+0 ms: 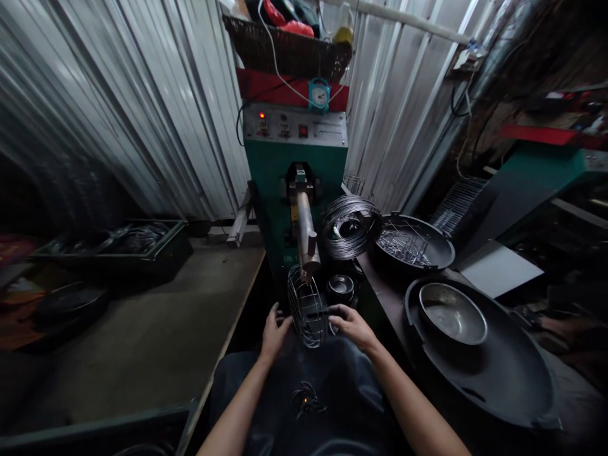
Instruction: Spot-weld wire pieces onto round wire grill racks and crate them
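Observation:
A round wire frame [306, 310] of thin curved metal rods stands tilted under the upper arm [306, 228] of a green spot-welding machine [266, 171]. My left hand [273, 334] is at its left side, thumb and fingers apart, with the thumb close to the rods. On the right side, my right hand [354, 326] reaches its fingertips to the edge of the frame, thumb and index finger spread. Whether those fingertips touch the rods I cannot tell. A dark apron [256, 386] covers my lap, with a small cluster of curved metal pieces [308, 400] on it.
Right of the machine are a coil of wire [351, 227], a pan of short metal rods [413, 244], a small round tin [341, 286], and a metal bowl [453, 315] on a large dark pan [513, 373]. A bin [156, 253] stands left; another person's hand [560, 326] shows far right.

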`<state>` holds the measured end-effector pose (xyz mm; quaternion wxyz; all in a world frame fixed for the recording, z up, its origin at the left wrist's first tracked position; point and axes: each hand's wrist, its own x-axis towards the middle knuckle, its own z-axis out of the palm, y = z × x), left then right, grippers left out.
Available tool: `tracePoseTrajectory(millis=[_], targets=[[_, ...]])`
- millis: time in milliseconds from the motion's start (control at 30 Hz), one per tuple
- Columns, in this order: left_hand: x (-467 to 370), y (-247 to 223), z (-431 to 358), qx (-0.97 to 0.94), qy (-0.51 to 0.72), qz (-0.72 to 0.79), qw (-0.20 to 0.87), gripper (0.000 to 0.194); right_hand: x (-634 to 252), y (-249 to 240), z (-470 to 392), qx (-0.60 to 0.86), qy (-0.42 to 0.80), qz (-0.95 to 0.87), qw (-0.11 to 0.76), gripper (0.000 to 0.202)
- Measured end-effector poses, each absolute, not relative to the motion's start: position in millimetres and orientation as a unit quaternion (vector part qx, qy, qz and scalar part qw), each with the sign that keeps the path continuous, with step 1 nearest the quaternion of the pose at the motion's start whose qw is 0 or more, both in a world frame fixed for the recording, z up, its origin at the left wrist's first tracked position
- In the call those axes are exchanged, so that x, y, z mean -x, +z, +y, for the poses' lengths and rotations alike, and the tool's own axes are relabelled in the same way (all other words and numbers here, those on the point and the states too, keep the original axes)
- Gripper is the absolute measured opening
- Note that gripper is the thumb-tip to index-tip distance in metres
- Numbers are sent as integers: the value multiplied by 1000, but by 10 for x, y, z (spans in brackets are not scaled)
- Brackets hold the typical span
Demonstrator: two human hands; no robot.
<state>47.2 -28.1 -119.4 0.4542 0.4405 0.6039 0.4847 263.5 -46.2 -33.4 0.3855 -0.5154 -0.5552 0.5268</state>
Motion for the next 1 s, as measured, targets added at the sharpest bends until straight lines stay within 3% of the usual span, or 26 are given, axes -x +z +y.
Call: tracePoseTrajectory(millis=[133, 233, 433, 767, 1000], targets=[[-448, -1310, -354, -731, 421, 519, 138, 66, -2669, -424, -544, 501, 525, -574, 378, 23], [-534, -1327, -226, -780, 388, 490, 42, 62, -2608, -443, -560, 509, 511, -569, 396, 20], [-543, -1353, -65, -774, 422, 464, 86, 39, -2490, -356, -549, 515, 501, -571, 396, 15], [-598, -1151, -77, -698, 476, 508, 170, 47, -2318, -125, -139, 523, 420, -613, 418, 13], [-592, -1101, -29, -698, 478, 500, 186, 40, -2325, -192, -111, 530, 432, -590, 429, 10]])
